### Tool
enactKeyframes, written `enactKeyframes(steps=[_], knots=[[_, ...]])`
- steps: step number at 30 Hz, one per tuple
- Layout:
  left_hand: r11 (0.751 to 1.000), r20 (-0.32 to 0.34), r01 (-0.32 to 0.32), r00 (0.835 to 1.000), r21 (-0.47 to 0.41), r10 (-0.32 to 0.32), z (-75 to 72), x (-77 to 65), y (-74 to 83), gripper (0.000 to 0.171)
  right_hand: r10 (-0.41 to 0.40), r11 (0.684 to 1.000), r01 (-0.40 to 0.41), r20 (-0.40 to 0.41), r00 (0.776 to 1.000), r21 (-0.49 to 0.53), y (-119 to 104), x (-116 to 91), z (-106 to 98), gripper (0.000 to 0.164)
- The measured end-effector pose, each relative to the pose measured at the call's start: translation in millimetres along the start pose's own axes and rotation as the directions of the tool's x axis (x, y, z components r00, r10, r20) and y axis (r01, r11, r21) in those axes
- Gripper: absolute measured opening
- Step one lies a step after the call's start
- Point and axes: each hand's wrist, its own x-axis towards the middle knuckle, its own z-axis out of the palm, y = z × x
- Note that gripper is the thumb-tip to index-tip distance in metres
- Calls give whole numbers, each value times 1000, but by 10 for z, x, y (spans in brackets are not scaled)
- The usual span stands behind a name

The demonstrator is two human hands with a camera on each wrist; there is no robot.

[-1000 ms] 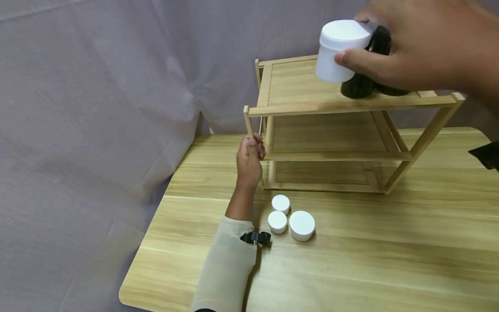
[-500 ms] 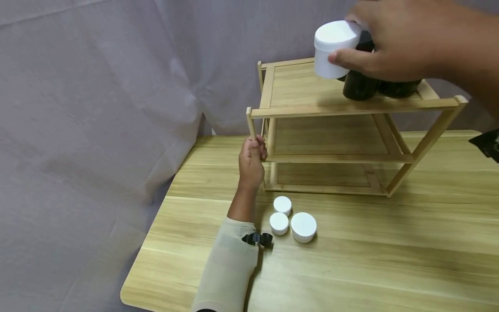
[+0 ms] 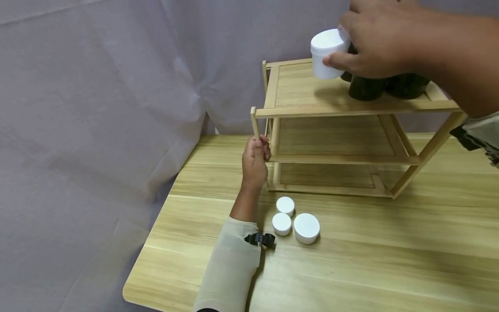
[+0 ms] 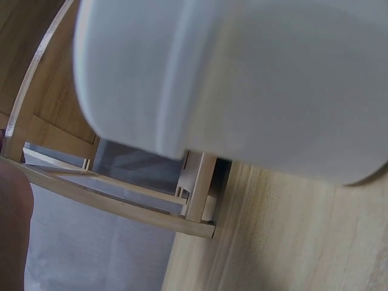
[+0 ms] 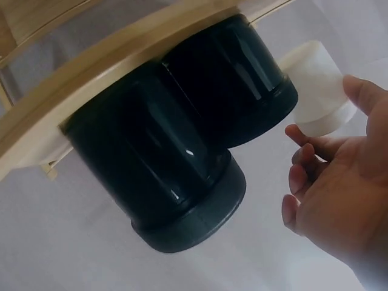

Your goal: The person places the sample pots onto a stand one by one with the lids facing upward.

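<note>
My right hand pinches a white lidded jar between thumb and fingers, slightly tilted over the top shelf of a wooden rack. In the right wrist view, the white jar shows beyond two dark glossy jars, one nearer and one farther. These dark jars stand on the top shelf, partly covered by the right hand. My left hand grips the rack's left front post at middle-shelf height. Part of that hand appears at the edge of the left wrist view.
Three white lidded jars stand on the table before the rack: two small ones and a wider one. A white jar fills much of the left wrist view. Grey cloth hangs behind and left of the table.
The right hand has carried the white jar left and farther back over the top shelf, past the dark jars. The left hand keeps its grip. The head view has shifted slightly.
</note>
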Motion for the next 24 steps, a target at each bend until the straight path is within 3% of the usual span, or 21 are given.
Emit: enactKeyframes(steps=[13,21,24], knots=[[1000,-15,1,1000,5,-1,21,20,-10,86,20,989,-29,60,998,147,21,291,-11,74],[1000,-6,21,1000,-9,-21,26,-5,-41,86,131,991,-128,163,978,-31,-66,367,-2,80],[1000,-4,11,1000,-18,-11,51,17,-55,88,141,989,-129,183,973,-75,-95,369,-7,77]])
